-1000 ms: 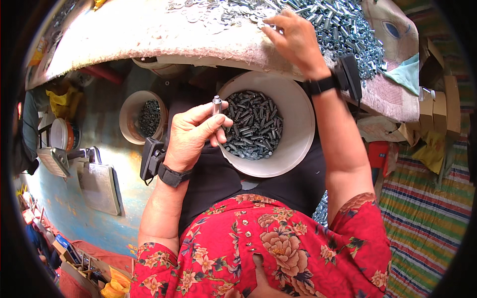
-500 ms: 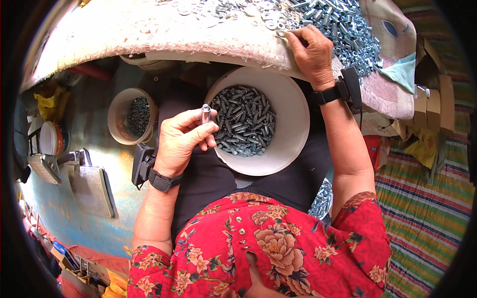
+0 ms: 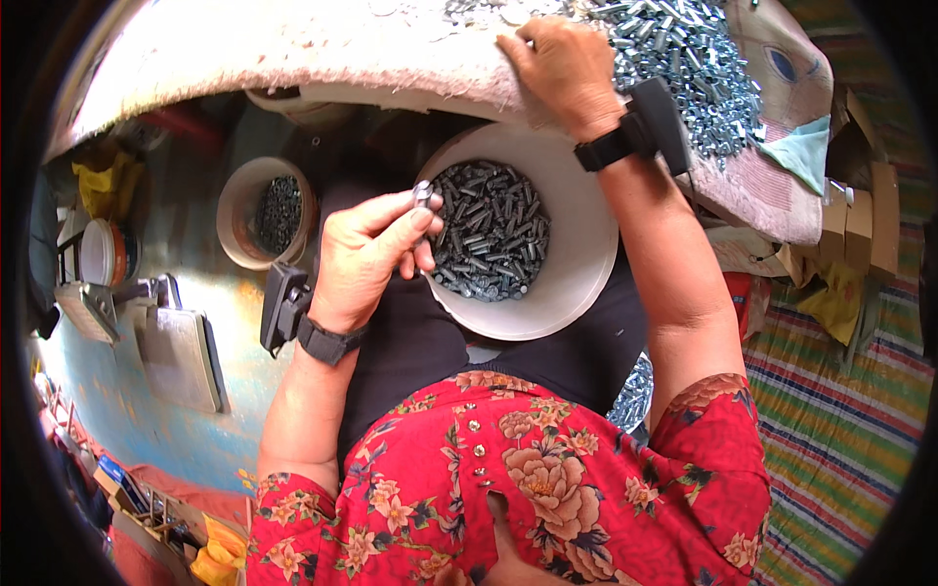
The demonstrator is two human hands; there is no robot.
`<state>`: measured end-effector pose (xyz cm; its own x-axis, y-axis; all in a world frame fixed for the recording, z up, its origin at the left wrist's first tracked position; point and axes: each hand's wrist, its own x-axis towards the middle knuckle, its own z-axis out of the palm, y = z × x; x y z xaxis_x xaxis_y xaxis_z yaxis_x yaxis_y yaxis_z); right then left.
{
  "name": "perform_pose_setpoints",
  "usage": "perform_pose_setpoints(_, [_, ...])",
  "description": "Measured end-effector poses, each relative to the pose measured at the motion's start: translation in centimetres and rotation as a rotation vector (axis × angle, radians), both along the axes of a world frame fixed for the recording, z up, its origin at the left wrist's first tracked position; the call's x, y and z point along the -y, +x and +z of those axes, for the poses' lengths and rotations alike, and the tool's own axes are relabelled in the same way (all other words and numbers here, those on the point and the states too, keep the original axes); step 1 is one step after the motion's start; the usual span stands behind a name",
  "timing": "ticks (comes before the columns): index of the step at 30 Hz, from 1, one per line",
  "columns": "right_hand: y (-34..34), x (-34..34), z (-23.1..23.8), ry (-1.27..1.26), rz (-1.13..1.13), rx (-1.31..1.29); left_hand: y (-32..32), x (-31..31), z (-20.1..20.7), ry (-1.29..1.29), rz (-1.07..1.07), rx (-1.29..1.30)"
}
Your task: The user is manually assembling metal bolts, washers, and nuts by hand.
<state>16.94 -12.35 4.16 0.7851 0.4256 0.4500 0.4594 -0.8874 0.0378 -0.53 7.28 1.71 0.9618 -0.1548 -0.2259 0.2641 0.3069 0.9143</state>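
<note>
My left hand (image 3: 366,249) is over the left rim of a big white bucket (image 3: 583,225), closed around a short shiny metal sleeve (image 3: 423,191). The sleeve stands upright between thumb and fingers, its rounded end showing on top. Many similar dark-grey metal pieces (image 3: 493,230) fill the bucket's bottom. Up at the cloth-covered table (image 3: 293,59), my right hand (image 3: 565,73) rests near the edge, back upward, thumb stretched out to the left. Its other fingertips are hidden, so I cannot tell whether they hold anything. Flat washers (image 3: 493,10) lie just beyond it.
A heap of shiny metal sleeves (image 3: 684,68) covers the table's right part. Left of my legs stands a smaller bucket (image 3: 234,220) with small metal parts. A metal plate (image 3: 181,361) is farther left. Cardboard boxes (image 3: 860,230) and a striped floor covering (image 3: 831,420) lie right.
My right hand has moved left and farther over the table; the washer at its fingertips no longer shows. My left hand has shifted slightly up and right, still holding the sleeve.
</note>
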Motion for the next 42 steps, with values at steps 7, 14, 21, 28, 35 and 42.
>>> perform_pose_setpoints(7, [0.2, -1.3, 2.2, -0.143, 0.006, -0.135, 0.5, 0.0, 0.8, 0.012, 0.002, 0.065])
perform_pose_setpoints(14, [-7.1, -0.5, 3.7, 0.693, 0.234, -0.486, 0.2, 1.1, 1.1, -0.029, 0.003, 0.089])
perform_pose_setpoints(21, [-13.4, 0.7, 2.0, 1.099, 0.316, -0.744, 0.1, 3.8, 1.4, 0.020, -0.049, 0.172])
perform_pose_setpoints(28, [-14.6, 2.5, 1.0, 1.716, 0.256, -1.143, 0.5, 6.3, 0.7, 0.176, -0.055, 0.365])
perform_pose_setpoints(35, [-16.2, 2.7, 0.2, 1.569, 0.157, -0.717, 1.0, 8.0, 1.2, 0.058, -0.101, 0.233])
perform_pose_setpoints(42, [-13.4, 6.3, 0.8, 0.918, 0.332, -0.473, 1.4, 7.7, 0.9, 0.058, -0.103, 0.139])
